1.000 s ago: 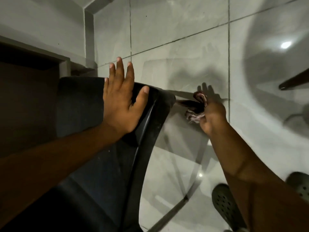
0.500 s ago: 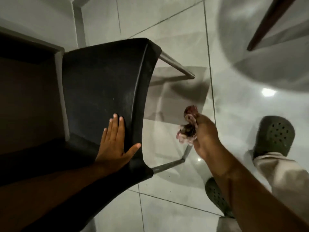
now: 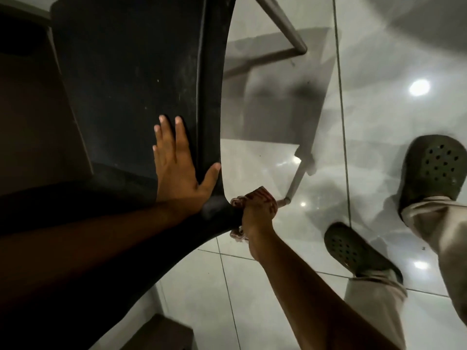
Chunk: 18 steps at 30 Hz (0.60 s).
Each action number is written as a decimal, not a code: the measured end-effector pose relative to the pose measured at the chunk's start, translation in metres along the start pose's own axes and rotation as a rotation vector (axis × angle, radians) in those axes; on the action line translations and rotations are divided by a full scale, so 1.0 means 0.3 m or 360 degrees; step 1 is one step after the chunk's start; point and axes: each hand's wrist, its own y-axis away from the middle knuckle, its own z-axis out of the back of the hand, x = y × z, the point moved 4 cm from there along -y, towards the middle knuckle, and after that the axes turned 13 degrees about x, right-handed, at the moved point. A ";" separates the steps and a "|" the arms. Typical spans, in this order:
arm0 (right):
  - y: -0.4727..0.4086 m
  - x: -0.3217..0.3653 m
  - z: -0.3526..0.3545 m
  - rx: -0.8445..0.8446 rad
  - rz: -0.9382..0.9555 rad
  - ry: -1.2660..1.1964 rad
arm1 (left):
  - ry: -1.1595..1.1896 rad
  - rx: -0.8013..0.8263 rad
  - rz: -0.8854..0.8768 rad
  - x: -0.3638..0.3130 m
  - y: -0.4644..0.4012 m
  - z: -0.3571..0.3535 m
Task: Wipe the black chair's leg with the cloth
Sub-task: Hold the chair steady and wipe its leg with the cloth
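The black chair (image 3: 131, 79) fills the upper left, seen from above. My left hand (image 3: 178, 165) lies flat on its seat near the right edge, fingers spread, thumb hooked over the rim. My right hand (image 3: 257, 213) is closed around a pinkish striped cloth (image 3: 261, 195), wrapped on the near metal leg where it joins the seat's corner. That grey leg (image 3: 297, 178) runs down to the floor beyond my fist. A second grey leg (image 3: 283, 24) slants away at the top.
Glossy white floor tiles (image 3: 278, 286) surround the chair, with light glare spots. My two feet in dark perforated clogs (image 3: 353, 248) (image 3: 434, 168) stand at the right. A dark brown panel (image 3: 30, 117) lies left of the chair; a brown block (image 3: 161, 334) sits at the bottom.
My right hand with the cloth moved down and left from open air onto the near leg at the seat corner. The view tipped further down; my left hand stays flat on the seat.
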 end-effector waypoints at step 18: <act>-0.203 -0.094 0.054 -0.0071 0.0070 -0.0361 | 0.0173 -0.0193 -0.0057 0.007 -0.012 -0.015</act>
